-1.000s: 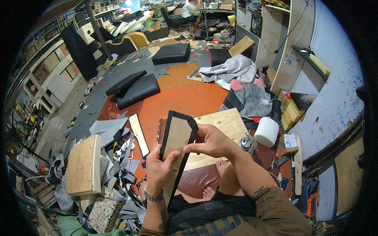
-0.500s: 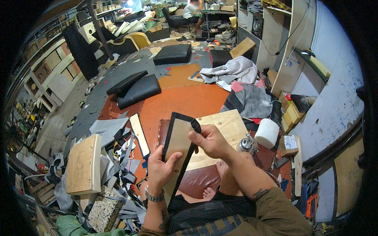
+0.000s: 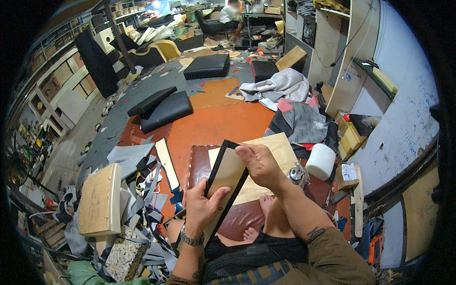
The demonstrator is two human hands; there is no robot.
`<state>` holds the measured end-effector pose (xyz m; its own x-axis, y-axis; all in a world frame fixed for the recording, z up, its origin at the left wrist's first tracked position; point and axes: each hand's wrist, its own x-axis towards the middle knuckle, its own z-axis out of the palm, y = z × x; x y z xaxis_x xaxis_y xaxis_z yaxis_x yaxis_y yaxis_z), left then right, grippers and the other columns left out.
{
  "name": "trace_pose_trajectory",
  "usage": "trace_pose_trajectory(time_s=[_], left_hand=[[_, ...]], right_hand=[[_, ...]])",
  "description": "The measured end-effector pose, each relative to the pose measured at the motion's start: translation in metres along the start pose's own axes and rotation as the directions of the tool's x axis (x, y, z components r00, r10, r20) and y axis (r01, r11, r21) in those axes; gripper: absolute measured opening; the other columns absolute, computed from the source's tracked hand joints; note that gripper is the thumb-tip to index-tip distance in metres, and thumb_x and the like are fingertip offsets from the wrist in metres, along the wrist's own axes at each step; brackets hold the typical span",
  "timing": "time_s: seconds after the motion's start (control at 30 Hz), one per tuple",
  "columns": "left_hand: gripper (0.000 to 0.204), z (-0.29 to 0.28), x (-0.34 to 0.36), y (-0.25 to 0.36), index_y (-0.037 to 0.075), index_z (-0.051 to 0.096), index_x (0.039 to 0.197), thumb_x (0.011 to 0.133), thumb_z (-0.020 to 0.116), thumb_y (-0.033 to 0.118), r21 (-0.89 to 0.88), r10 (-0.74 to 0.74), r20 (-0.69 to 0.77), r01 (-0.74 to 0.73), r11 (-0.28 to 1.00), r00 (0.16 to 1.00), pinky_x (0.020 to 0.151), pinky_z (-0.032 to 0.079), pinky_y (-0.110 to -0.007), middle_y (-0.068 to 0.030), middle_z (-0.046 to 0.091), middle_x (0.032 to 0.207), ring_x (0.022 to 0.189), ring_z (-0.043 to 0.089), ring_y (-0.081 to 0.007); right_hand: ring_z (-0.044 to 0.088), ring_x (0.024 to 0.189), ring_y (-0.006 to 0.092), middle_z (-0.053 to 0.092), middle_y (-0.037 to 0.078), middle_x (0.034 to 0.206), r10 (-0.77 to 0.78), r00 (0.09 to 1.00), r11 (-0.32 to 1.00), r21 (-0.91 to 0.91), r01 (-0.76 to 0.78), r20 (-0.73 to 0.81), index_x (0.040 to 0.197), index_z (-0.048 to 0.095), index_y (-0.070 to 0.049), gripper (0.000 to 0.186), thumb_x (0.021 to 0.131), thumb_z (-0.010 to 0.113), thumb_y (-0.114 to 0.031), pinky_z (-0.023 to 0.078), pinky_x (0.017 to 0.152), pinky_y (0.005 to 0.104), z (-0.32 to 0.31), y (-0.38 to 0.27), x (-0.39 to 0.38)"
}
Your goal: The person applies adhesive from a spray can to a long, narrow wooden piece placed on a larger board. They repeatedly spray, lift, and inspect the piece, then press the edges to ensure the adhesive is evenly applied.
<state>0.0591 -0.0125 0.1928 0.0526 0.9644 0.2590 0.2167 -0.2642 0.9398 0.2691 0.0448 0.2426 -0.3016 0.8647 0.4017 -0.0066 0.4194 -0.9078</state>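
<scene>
A long, narrow wooden board [image 3: 230, 170] with black fabric along its edges is held up at a slant in front of me. My left hand [image 3: 203, 205] grips it around the lower middle, thumb lying across the bare wood face. At the upper right corner my right hand [image 3: 262, 165] is closed on the board's fabric edge, with the thumb over the corner. Behind it a pale plywood sheet [image 3: 280, 148] lies over a dark red padded surface [image 3: 240, 222] by my feet. Beside my right forearm stands a metal spray-gun-like canister [image 3: 297, 175].
A white roll [image 3: 320, 162] and a small cardboard box [image 3: 347, 175] are at the right. Fabric scraps, a wood-backed pad [image 3: 100, 199] and a speckled foam block [image 3: 125, 257] crowd the left. Black cushions [image 3: 167, 111] lie ahead. A person [image 3: 231, 15] sits far off.
The board has tilted further right and come down slightly. My right hand has shifted right and turned, its thumb now pressing over the corner where a black fabric flap stood up.
</scene>
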Motion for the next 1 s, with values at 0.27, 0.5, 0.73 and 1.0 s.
trace_pose_trajectory(time_s=[0.27,0.5,0.73,1.0], left_hand=[[0.027,-0.006,0.001,-0.009,-0.003,0.071,0.1,0.092,0.086,0.018,0.047,0.077,0.013,-0.077,0.996,0.997,0.067,0.054,-0.029,-0.0081,0.077,0.086,0.076,0.069,-0.0109],[0.029,-0.014,0.0,-0.003,-0.001,0.071,0.111,0.093,0.084,0.017,0.008,0.059,-0.061,-0.059,0.998,0.996,0.076,0.056,-0.029,-0.0073,0.077,0.095,0.083,0.069,-0.012],[0.02,-0.031,-0.01,-0.006,0.002,0.066,0.116,0.11,0.063,0.021,-0.113,0.14,-0.566,-0.245,0.963,0.812,0.079,0.056,-0.029,-0.0055,0.072,0.099,0.09,0.068,-0.0134],[0.054,-0.069,-0.018,-0.082,0.001,0.054,0.144,0.109,0.059,0.042,-0.715,-0.303,0.276,0.405,0.57,0.912,0.092,0.065,-0.042,-0.0168,0.071,0.126,0.109,0.074,-0.0271]], right_hand=[[0.058,0.08,0.0086,0.066,0.001,0.085,0.056,0.991,0.996,0.062,-0.064,0.125,0.108,0.071,0.001,0.04,0.113,0.057,-0.037,0.05,0.071,0.0279,-0.009,-0.002,-0.004],[0.067,0.081,0.0144,0.07,0.006,0.096,0.102,0.962,0.969,0.192,-0.153,0.253,0.117,0.067,0.001,0.038,0.112,0.057,-0.036,0.056,0.072,0.0305,-0.015,0.007,-0.002],[0.07,0.101,0.0166,0.074,0.011,0.117,0.017,0.994,0.977,0.212,0.008,-0.112,0.132,0.066,0.001,0.03,0.113,0.055,-0.019,0.057,0.09,0.0315,-0.012,-0.002,0.003],[0.06,0.13,0.0392,0.056,0.01,0.153,-0.101,0.653,0.664,-0.438,0.606,0.751,0.144,0.063,-0.019,0.053,0.092,0.075,-0.017,0.052,0.108,0.0485,0.062,0.012,-0.026]])
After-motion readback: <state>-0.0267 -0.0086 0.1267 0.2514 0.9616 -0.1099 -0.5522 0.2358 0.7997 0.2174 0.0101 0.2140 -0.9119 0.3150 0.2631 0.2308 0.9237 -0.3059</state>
